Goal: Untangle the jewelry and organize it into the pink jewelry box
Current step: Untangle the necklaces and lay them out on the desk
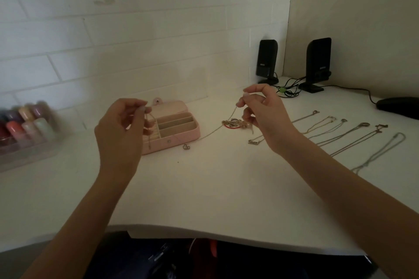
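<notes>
The pink jewelry box (179,135) lies open on the white desk, its lid tipped back toward the wall. My left hand (120,129) is raised in front of the box's left half and pinches one end of a thin chain necklace (213,132). My right hand (263,115) pinches the other end, to the right of the box. The chain sags between them, and its small pendant (186,147) touches the desk by the box's front. A tangled clump of jewelry (233,123) with a red thread lies under my right hand.
Several necklaces (353,133) lie stretched out in a row on the right. Two black speakers (317,63) with cables stand in the back corner, a dark mouse (399,106) beyond them. A clear box of coloured bottles (25,129) stands at the left. The desk's curved front edge (204,233) is near.
</notes>
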Demonstrator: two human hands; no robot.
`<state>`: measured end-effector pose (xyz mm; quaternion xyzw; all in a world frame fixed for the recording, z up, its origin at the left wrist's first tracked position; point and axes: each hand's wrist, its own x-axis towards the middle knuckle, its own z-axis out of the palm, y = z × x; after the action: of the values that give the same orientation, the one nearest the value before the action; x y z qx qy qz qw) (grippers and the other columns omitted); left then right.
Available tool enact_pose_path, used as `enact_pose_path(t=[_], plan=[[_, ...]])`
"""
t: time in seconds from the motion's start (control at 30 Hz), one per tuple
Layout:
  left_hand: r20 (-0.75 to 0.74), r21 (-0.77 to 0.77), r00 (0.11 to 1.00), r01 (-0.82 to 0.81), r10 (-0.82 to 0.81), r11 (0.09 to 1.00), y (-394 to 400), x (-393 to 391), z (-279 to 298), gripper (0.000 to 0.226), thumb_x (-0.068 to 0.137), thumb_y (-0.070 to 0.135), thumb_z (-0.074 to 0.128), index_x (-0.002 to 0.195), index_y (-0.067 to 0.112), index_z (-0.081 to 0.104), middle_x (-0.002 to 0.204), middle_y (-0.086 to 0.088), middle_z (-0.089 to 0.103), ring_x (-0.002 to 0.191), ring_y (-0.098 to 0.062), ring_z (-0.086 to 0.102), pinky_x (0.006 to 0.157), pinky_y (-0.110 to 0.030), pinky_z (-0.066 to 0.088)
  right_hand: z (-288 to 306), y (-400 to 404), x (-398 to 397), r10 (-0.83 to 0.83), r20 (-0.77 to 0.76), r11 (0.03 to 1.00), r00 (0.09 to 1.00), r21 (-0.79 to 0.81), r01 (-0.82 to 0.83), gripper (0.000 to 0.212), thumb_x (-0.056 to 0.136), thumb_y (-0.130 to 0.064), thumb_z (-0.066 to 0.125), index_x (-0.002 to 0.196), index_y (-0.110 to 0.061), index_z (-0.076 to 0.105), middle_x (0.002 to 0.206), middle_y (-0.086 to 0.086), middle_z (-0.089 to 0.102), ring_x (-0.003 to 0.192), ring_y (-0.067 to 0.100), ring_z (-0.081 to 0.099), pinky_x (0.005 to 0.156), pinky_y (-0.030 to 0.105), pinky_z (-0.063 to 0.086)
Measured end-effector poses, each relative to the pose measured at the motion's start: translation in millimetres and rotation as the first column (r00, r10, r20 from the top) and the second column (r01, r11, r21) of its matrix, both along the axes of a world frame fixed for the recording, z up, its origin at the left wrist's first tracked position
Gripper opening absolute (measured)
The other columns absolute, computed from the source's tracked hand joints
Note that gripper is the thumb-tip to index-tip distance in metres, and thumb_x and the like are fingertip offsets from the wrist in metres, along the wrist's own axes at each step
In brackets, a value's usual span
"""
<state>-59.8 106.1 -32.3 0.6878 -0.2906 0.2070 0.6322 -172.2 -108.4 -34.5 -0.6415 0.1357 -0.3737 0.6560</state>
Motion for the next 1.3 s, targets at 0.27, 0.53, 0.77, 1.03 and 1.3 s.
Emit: enact_pose_path(t=[0.27, 0.53, 0.77, 1.03, 1.3], plan=[[-0.129, 0.101, 0.984, 0.137, -0.124, 0.985, -19.7, -12.2, 18.3, 0.01, 0.092, 0.009, 0.052, 0.091, 0.01, 0.062, 0.073, -0.007, 0.065, 0.041, -0.013, 0.052, 0.037, -0.021, 0.041, 4.0, 12.7, -5.5, 0.269, 0.032, 0.96, 0.963, -0.09, -0.266, 0.02, 0.092, 0.0, 0.052, 0.104, -0.015, 0.06, 0.089, 0.001, 0.071, 0.055, 0.012, 0.05, 0.065, 0.031, 0.046], [-0.043, 0.394, 0.988, 0.154, -0.149, 0.906, -38.8, -39.1, 17.4, 0.008, 0.089, 0.015, 0.059, 0.084, 0.02, 0.064, 0.057, 0.008, 0.068, 0.056, 0.001, 0.064, 0.062, -0.014, 0.048, 2.9, 22.7, -8.7, 0.432, -0.057, 0.894, 0.9, -0.109, -0.435, 0.026, 0.091, -0.004, 0.055, 0.116, -0.008, 0.063, 0.111, 0.006, 0.07, 0.063, 0.011, 0.06, 0.069, 0.026, 0.055], [0.061, 0.485, 0.991, 0.074, -0.118, 0.871, -41.6, -50.9, 26.6, 0.008, 0.085, 0.017, 0.057, 0.085, 0.024, 0.061, 0.055, 0.008, 0.068, 0.071, -0.009, 0.067, 0.089, -0.044, 0.048, 5.5, 28.4, -10.5, 0.471, -0.154, 0.857, 0.869, -0.154, -0.492, 0.036, 0.086, -0.011, 0.064, 0.122, -0.015, 0.061, 0.116, -0.002, 0.068, 0.065, 0.013, 0.06, 0.079, 0.031, 0.057], [-0.181, 0.432, 0.955, 0.291, -0.235, 0.854, -47.8, -56.3, 32.9, 0.013, 0.079, 0.021, 0.07, 0.09, 0.018, 0.064, 0.067, 0.006, 0.073, 0.066, -0.006, 0.069, 0.068, -0.025, 0.055, -1.7, 36.7, -9.2, 0.272, -0.249, 0.827, 0.929, -0.433, -0.358, 0.013, 0.084, -0.011, 0.068, 0.096, -0.013, 0.07, 0.061, -0.016, 0.067, 0.053, -0.001, 0.061, 0.051, 0.013, 0.046], [-0.177, 0.498, 0.929, 0.368, -0.324, 0.785, -46.2, -37.6, 6.5, 0.028, 0.076, 0.023, 0.074, 0.101, 0.022, 0.062, 0.094, 0.008, 0.069, 0.088, 0.006, 0.063, 0.079, -0.008, 0.048, 3.3, 21.9, -8.3, 0.362, -0.058, 0.896, 0.93, -0.253, -0.364, 0.019, 0.09, 0.001, 0.055, 0.102, -0.003, 0.069, 0.08, 0.011, 0.068, 0.065, 0.01, 0.061, 0.06, 0.018, 0.05]])
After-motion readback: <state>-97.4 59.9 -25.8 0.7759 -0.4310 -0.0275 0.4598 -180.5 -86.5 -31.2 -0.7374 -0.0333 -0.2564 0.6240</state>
